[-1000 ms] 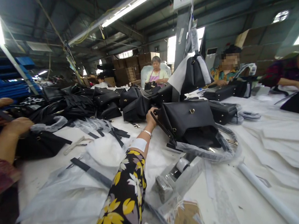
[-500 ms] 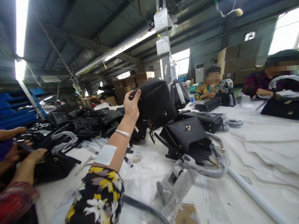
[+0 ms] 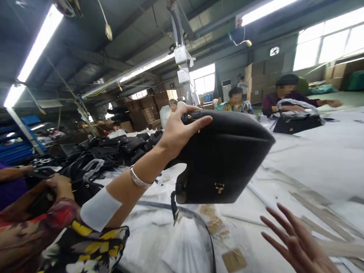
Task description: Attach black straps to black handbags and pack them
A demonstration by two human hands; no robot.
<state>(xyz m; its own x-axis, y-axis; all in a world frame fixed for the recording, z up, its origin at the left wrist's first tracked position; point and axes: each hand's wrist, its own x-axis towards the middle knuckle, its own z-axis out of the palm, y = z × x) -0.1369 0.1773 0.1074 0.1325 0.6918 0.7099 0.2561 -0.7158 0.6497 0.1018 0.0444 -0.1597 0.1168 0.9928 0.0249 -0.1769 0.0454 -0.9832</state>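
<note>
My left hand point(image 3: 181, 130) grips a black leather handbag point(image 3: 224, 158) by its top edge and holds it up in the air above the white table point(image 3: 311, 165). The bag is tilted, its gold clasp facing down, and a strap with a buckle dangles from it. My right hand point(image 3: 297, 243) rises at the lower right with its fingers spread, a little below the bag and not touching it. A silver bracelet and a white patch show on my left forearm.
A heap of black bags point(image 3: 108, 152) lies at the left of the table. A co-worker's hands point(image 3: 59, 184) work on a bag at my left. Other people sit at the far side with another black bag point(image 3: 296, 122). Clear plastic wrap point(image 3: 183, 244) and brown tags point(image 3: 234, 259) lie below.
My left hand has carried the bag from the pile toward me and higher. My right hand has come into view, open. The view has swung right.
</note>
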